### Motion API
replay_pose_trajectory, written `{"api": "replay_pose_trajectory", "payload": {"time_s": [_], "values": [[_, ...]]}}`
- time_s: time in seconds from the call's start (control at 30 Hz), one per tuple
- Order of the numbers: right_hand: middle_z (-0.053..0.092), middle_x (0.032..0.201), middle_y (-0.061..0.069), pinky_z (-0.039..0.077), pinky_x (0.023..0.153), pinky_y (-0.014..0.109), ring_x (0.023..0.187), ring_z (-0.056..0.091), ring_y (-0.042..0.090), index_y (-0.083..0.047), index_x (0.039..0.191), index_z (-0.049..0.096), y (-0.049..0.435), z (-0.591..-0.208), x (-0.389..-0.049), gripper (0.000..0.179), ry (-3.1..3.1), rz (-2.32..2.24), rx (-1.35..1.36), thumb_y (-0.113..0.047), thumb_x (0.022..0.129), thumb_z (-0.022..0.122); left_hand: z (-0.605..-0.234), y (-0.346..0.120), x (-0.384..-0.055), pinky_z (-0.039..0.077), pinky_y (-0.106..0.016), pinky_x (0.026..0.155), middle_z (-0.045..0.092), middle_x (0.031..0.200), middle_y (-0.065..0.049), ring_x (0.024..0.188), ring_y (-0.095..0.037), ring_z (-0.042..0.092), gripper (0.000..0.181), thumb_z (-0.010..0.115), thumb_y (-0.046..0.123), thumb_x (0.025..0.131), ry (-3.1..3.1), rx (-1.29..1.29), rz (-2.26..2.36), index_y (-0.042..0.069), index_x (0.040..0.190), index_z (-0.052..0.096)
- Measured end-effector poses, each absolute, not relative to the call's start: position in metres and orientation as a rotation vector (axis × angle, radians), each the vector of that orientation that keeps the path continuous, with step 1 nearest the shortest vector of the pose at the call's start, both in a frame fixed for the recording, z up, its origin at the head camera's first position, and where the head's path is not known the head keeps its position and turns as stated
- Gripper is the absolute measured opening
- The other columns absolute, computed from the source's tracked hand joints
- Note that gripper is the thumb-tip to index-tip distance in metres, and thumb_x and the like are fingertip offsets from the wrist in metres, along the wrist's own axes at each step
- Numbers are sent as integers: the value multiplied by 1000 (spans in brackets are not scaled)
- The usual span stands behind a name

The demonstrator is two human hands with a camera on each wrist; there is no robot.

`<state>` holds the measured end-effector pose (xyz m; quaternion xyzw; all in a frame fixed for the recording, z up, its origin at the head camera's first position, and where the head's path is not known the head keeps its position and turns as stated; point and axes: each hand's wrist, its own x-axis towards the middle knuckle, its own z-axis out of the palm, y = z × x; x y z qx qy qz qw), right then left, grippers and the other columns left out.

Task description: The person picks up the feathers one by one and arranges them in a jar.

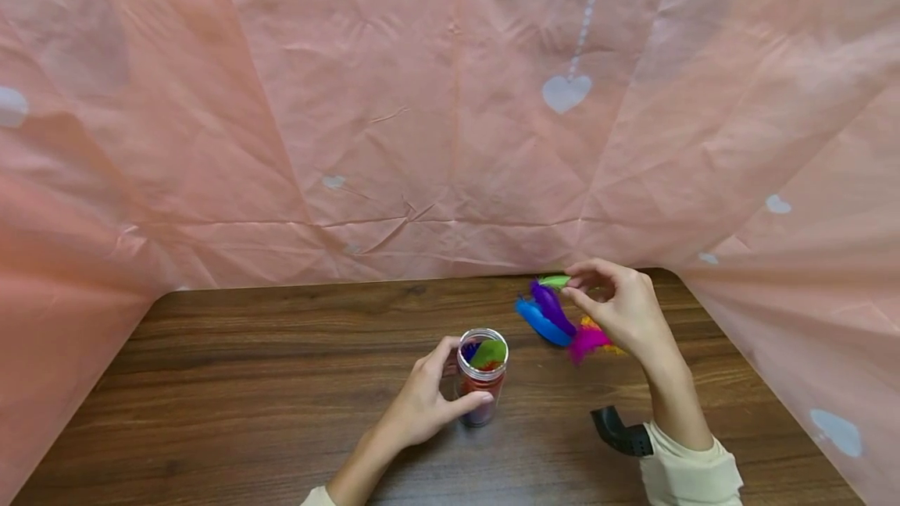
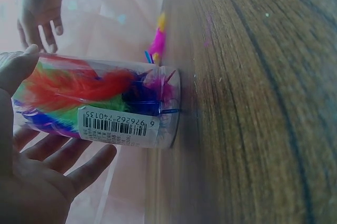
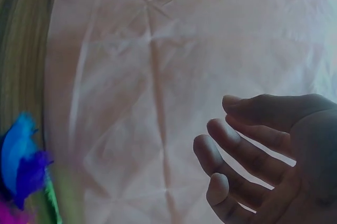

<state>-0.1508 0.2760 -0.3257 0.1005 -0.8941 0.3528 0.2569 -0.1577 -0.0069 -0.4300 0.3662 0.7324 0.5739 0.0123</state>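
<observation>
My left hand (image 1: 425, 400) grips a clear jar (image 2: 168, 87) that stands upright on the table, its thumb on one side and fingers on the other. Red, green, blue and pink feathers (image 2: 73, 90) fill the uncovered jar. Over the far right part of the table is my right hand (image 1: 626, 311), fingers loosely bent. In the right wrist view, nothing shows between its fingertips. Close to it lie a light green feather (image 1: 555, 281), a purple feather (image 1: 551, 307) and a blue feather (image 1: 540, 324). Pink (image 1: 589, 342) and yellow feathers lie under the hand, partly hidden.
The brown wooden table (image 1: 267, 381) reaches back to a pink cloth (image 1: 422, 139) printed with white hearts, which also hangs at both sides. A black curved piece (image 1: 622, 434) sits at the right sleeve. A barcode label (image 2: 118, 126) is on the jar's side.
</observation>
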Motion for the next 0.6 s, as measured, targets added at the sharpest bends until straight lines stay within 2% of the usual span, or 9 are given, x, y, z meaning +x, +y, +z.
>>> {"api": "replay_pose_trajectory", "payload": {"time_s": [0.2, 0.4, 0.6], "values": [[75, 82, 10, 52, 64, 8, 69, 65, 2, 2, 98, 74, 290, -338, -158, 18, -2424, 941, 229, 3, 84, 84, -430, -7, -159, 59, -36, 97, 70, 124, -9, 115, -20, 67, 55, 85, 15, 89, 2301, 1153, 1778, 6, 133, 54], [75, 83, 12, 45, 59, 10, 68, 70, 14, 3, 99, 73, 306, -348, -163, 18, -2465, 893, 166, -1, 85, 84, -429, -8, -159, 59, -39, 97, 70, 124, -9, 115, -21, 67, 55, 85, 13, 88, 2300, 1155, 1778, 5, 132, 54], [75, 85, 14, 45, 63, 10, 71, 71, 21, 3, 99, 72, 321, -355, -166, 16, -2513, 834, 63, -2, 87, 82, -430, -8, -158, 59, -38, 97, 70, 123, -8, 114, -20, 67, 55, 85, 14, 87, 2304, 1136, 1773, 5, 132, 54]]}}
